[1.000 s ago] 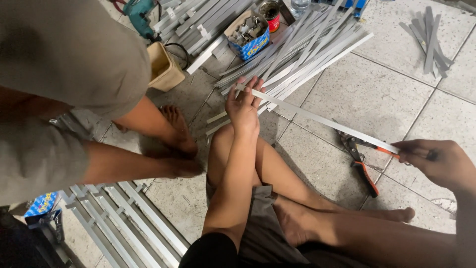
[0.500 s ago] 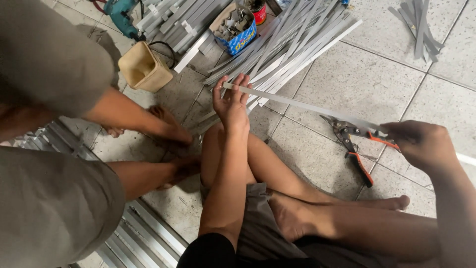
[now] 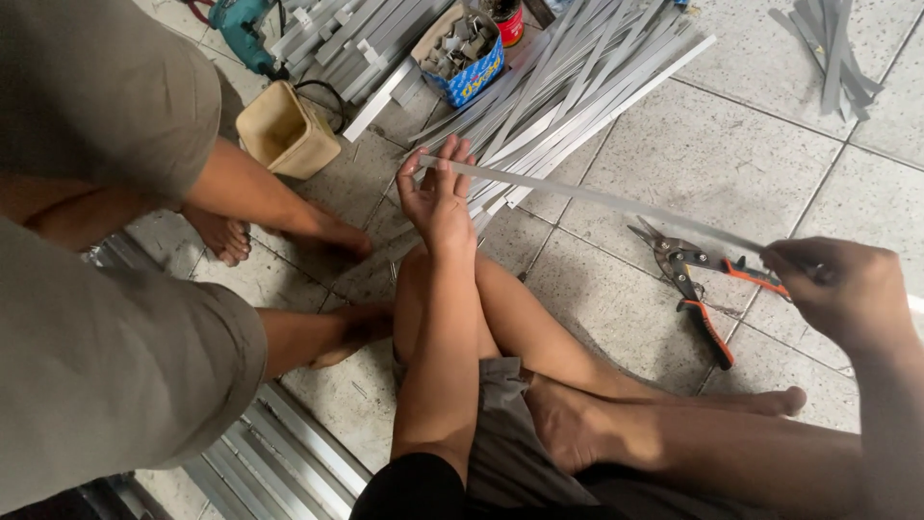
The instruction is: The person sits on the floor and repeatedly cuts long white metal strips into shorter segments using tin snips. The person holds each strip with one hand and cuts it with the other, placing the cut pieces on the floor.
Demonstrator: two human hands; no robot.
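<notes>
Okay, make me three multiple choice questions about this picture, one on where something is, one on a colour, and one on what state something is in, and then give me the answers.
1. Where do the snips lie?
A. in the tan tub
B. on the floor tiles under the long strip
C. in the right hand

2. What colour is the body of the power drill at the top left?
A. teal
B. yellow
C. red

3. How is the long metal strip held?
A. flat on the floor, untouched
B. by one hand only
C. off the floor, a hand at each end

Answers:
1 B: the snips rest on the tiles, just below the strip and left of the right hand.
2 A: its casing is teal.
3 C: the left hand grips one end and the right hand the other, so the strip spans the air between them.
</notes>
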